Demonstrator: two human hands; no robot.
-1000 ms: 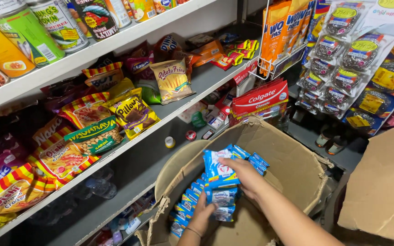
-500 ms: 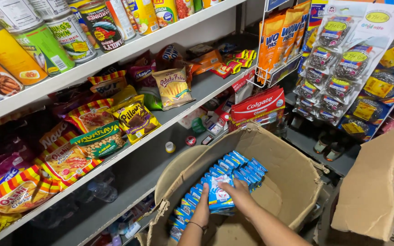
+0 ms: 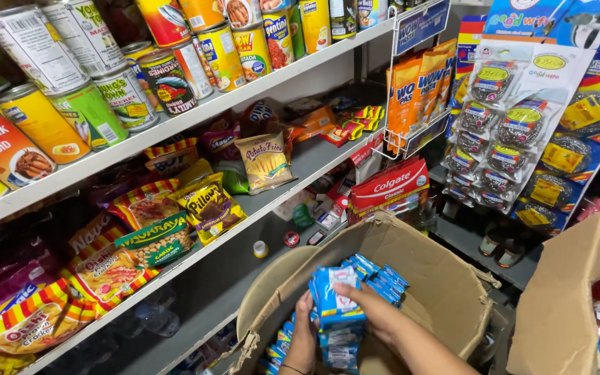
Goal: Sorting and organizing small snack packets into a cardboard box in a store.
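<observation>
Right hand [image 3: 376,314]: grip clamped on a stack of blue-and-white sachets [image 3: 336,300], which had sunk lower into the cardboard box [image 3: 446,278] than a second before.
Left hand [image 3: 305,333]: fingers closed against the stack's near side, steadying it; earlier it lay lower among the packets.
Sachets: held upright inside the box, touching the row of like packets [image 3: 380,278] behind.
Change: the lifted bundle had been brought back down, so the packets were apparently being gathered together.
Surroundings: snack bags [image 3: 210,205] on the shelf [image 3: 293,182] beside.

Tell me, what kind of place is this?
Most likely a small grocery shop. Shelves hold rows of cans and snack bags, scouring pads hang on cards, and both hands lift blue packets from a cardboard box.
</observation>
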